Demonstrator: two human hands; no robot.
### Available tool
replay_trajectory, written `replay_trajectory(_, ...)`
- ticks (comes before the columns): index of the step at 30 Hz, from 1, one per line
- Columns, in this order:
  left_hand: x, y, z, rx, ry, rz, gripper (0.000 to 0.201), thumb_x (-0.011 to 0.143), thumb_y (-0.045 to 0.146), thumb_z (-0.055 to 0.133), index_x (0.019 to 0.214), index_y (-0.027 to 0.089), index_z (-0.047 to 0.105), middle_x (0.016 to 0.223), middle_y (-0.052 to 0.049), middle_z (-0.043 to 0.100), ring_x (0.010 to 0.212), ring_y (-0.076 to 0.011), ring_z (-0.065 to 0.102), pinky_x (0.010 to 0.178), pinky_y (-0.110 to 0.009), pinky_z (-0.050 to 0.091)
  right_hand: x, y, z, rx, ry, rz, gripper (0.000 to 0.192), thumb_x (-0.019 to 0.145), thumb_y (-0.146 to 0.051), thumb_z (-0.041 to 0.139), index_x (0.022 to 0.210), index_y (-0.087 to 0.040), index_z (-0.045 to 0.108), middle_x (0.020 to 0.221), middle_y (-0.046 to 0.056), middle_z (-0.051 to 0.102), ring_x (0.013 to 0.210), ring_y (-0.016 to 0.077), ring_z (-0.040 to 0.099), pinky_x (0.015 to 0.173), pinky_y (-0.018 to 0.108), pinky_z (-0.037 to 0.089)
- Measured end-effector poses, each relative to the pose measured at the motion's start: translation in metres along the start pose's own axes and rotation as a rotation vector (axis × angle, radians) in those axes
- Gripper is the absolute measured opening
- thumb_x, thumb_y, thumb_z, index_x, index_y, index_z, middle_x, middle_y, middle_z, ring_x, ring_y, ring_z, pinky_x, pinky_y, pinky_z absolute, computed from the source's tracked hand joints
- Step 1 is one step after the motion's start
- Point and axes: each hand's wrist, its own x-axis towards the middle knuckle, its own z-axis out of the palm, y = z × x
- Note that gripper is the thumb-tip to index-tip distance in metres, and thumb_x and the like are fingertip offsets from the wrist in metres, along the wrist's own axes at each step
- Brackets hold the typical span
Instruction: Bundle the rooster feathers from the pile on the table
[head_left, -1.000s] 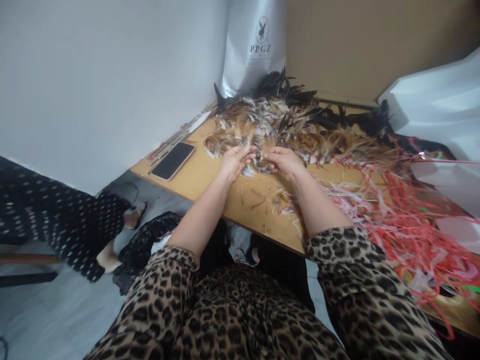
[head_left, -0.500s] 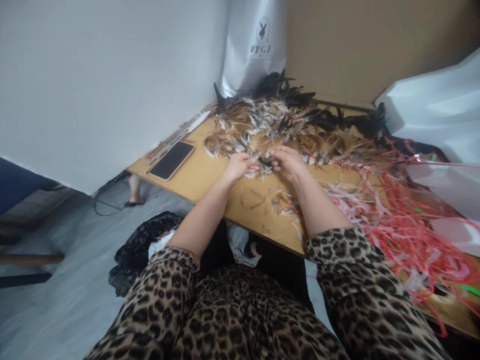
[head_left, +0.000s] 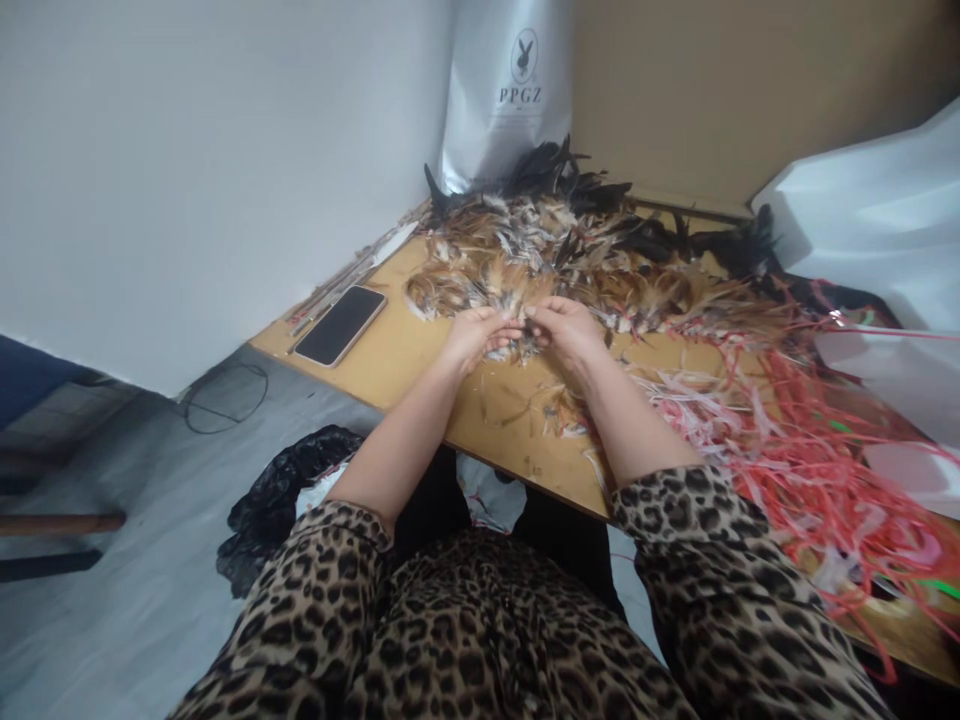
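The left hand (head_left: 471, 338) and right hand (head_left: 564, 328) meet at the near edge of the feather pile (head_left: 555, 250) on the table (head_left: 420, 350) — fingers curled, pinching a few feathers between them. A phone (head_left: 340, 325) lies left of the pile — red strips (head_left: 810, 440) lie right of it.

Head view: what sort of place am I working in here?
Probably a small home or back-room craft workshop, not a factory line. A wooden table in a wall corner holds a loose heap of brown and black feathers, tangled red plastic strips, and a smartphone. Both hands pick at the feathers.
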Motion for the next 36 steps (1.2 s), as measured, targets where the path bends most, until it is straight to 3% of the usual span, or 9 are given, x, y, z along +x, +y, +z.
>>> replay_trajectory(12,0.001,-0.001,0.001,-0.008,-0.006,-0.024,0.015,0.069,0.021,0.069,0.072,0.008,0.063,0.07,-0.008,0.068,0.057,-0.0064,0.062,0.052,-0.012,0.046,-0.002,-0.001,0.01,-0.154,0.057,-0.052,0.025,0.057,-0.036,0.068,0.059,-0.017,0.053,0.048,-0.005,0.051,0.042,0.006,0.04,0.042,0.019,0.029)
replay_trajectory(19,0.003,0.0,0.004,-0.016,0.058,-0.04,0.013,0.067,0.016,0.07,0.068,0.008,0.06,0.064,-0.005,0.066,0.054,-0.0059,0.061,0.053,-0.013,0.047,-0.003,-0.002,0.011,-0.138,0.073,-0.023,0.03,0.057,-0.042,0.069,0.06,-0.017,0.052,0.044,-0.006,0.047,0.039,0.0055,0.035,0.04,0.019,0.026)
replay_trajectory(25,0.005,0.004,0.002,-0.121,0.16,0.034,0.009,0.071,0.014,0.066,0.067,0.009,0.059,0.068,-0.004,0.067,0.056,-0.0037,0.06,0.054,-0.012,0.045,-0.006,-0.01,0.012,-0.068,0.198,-0.052,0.034,0.061,-0.048,0.067,0.06,-0.018,0.053,0.042,-0.007,0.041,0.037,0.0046,0.03,0.038,0.02,0.022)
replay_trajectory(31,0.006,0.006,-0.002,-0.179,0.144,0.091,0.007,0.071,0.015,0.066,0.07,0.01,0.062,0.062,-0.002,0.065,0.054,-0.0038,0.059,0.052,-0.013,0.042,-0.011,-0.008,0.02,0.069,-0.068,0.189,0.037,0.054,-0.048,0.074,0.062,-0.014,0.059,0.054,-0.003,0.053,0.037,0.0023,0.032,0.034,0.018,0.016)
replay_trajectory(36,0.006,0.003,-0.003,-0.071,0.131,0.111,0.011,0.071,0.02,0.067,0.073,0.011,0.063,0.068,-0.003,0.067,0.055,-0.0045,0.059,0.049,-0.014,0.04,-0.01,-0.007,0.022,0.222,0.006,0.22,0.037,0.05,-0.041,0.077,0.069,-0.014,0.061,0.059,-0.004,0.055,0.039,0.0015,0.035,0.034,0.015,0.02)
